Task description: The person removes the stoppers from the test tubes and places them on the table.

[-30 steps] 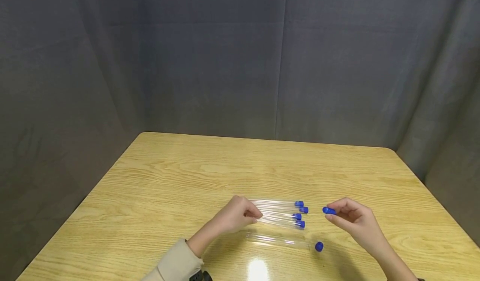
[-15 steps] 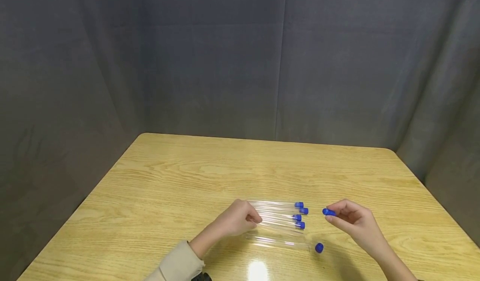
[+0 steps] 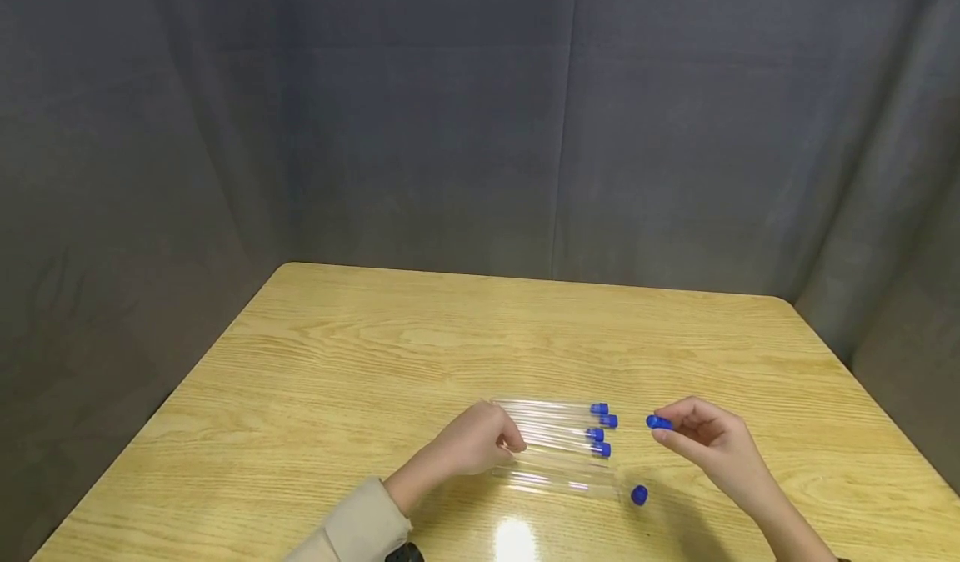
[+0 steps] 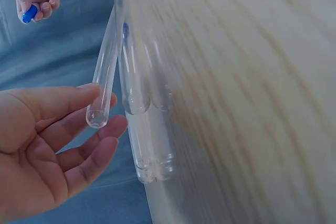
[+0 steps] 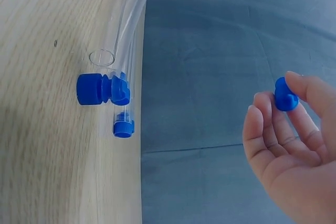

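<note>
My left hand (image 3: 476,441) pinches a clear uncapped test tube (image 4: 106,61) near its rounded end, between thumb and fingers. The tube slants above the table, its open end pointing right. To the right, my right hand (image 3: 708,441) holds a blue stopper (image 5: 285,95) between thumb and fingertips, its narrow end toward the tubes. Another uncapped tube (image 3: 551,484) lies on the table nearer the person. Just off that tube's open end is a loose blue stopper (image 5: 90,88). Beyond the held tube, several tubes with blue stoppers (image 3: 602,434) lie side by side.
The wooden table (image 3: 420,337) has rounded far corners. Dark grey cloth (image 3: 420,145) hangs behind it and along both sides. A bright light reflection (image 3: 515,539) shows on the tabletop near the front.
My left hand has shifted slightly toward the person, and the held tube now shows apart from the stoppered ones. My right hand stays almost still with its stopper.
</note>
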Demonstrator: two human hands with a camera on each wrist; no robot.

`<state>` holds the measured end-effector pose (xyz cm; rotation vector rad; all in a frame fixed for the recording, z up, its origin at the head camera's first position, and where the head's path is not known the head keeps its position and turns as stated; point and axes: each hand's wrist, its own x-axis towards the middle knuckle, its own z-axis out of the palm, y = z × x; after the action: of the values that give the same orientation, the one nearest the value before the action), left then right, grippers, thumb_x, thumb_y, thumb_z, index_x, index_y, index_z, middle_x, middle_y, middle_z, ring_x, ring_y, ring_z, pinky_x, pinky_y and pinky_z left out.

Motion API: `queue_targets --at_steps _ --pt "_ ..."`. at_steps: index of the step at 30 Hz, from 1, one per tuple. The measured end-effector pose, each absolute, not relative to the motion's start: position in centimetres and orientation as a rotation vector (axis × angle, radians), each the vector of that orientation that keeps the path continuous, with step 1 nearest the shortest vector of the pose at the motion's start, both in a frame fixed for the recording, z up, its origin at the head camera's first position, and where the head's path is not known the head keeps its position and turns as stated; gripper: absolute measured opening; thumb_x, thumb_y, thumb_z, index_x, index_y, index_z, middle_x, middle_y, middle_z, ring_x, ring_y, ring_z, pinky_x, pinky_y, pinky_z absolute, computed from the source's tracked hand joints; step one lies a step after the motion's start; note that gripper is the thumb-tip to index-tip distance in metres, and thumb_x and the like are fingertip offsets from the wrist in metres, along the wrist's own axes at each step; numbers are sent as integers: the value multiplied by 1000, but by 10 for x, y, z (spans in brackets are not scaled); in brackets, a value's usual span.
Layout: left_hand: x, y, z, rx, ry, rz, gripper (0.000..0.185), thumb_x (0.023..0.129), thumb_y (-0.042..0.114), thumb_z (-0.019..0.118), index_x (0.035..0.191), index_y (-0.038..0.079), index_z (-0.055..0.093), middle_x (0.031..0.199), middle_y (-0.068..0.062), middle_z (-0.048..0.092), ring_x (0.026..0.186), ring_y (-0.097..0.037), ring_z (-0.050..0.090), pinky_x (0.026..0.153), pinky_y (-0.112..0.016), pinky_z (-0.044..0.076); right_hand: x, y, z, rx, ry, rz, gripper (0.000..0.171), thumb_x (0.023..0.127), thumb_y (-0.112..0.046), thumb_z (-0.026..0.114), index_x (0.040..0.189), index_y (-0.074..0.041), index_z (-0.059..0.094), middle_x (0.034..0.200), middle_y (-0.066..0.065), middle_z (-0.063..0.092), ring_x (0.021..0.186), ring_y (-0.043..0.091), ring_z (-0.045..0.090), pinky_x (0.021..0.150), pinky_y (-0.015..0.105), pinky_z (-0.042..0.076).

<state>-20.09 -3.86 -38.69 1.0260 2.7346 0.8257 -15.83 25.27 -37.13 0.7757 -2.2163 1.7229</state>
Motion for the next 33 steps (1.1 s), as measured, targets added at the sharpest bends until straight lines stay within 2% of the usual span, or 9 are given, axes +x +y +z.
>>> queue_targets --at_steps 2,4,7,9,11,15,22,31,33 --pt "-201 -38 -388 1030 2744 801 18 72 -4 67 82 9 72 81 6 67 62 1 49 102 -37 26 -158 253 -371 776 -2220 1722 17 78 18 56 90 6 60 86 1 64 76 9 61 64 22 51" --pt "-201 -37 -388 1030 2752 778 18 71 -4 68 82 9 72 81 6 67 62 1 50 98 -33 33 -158 254 -371 766 -2232 1705 17 78 17 56 90 5 60 86 1 64 76 9 61 63 21 50" --pt "-201 -36 -388 1003 2751 769 18 71 -5 68 81 9 72 81 6 66 66 0 52 81 -24 43 -157 256 -370 748 -2251 1672 18 78 16 57 91 4 60 86 0 64 76 8 61 63 21 50" --pt "-201 -36 -388 992 2744 771 18 70 -5 69 81 9 72 82 6 66 70 -2 53 71 -19 44 -157 257 -370 740 -2260 1656 18 78 16 57 91 4 60 86 -1 64 76 8 61 63 21 50" --pt "-201 -36 -387 991 2737 774 18 70 -5 69 81 9 72 82 6 66 73 -3 54 66 -17 44 -157 258 -371 741 -2259 1660 18 78 16 57 91 4 60 87 -1 64 76 8 61 63 21 50" --pt "-203 -36 -388 997 2746 751 18 71 -4 69 82 9 72 84 6 66 77 -5 56 67 -17 45 -158 259 -371 756 -2249 1684 19 78 17 56 92 4 60 87 -1 63 76 9 61 63 22 51" --pt "-205 -35 -392 977 2769 720 16 70 -2 71 79 11 73 80 8 65 75 -4 54 61 -15 43 -158 260 -372 765 -2247 1689 20 79 17 55 92 4 61 87 -1 63 75 9 61 62 22 51" --pt "-207 -35 -393 978 2749 724 16 70 -4 70 78 10 73 78 7 66 74 -4 56 60 -15 44 -160 260 -373 808 -2215 1713 21 78 19 54 91 5 60 87 0 63 76 9 61 63 22 51" --pt "-208 -35 -393 985 2749 724 17 70 -4 70 77 11 73 78 7 66 73 -4 56 66 -17 45 -160 259 -373 807 -2216 1710 21 77 19 55 91 4 60 87 0 63 76 9 61 62 22 51"
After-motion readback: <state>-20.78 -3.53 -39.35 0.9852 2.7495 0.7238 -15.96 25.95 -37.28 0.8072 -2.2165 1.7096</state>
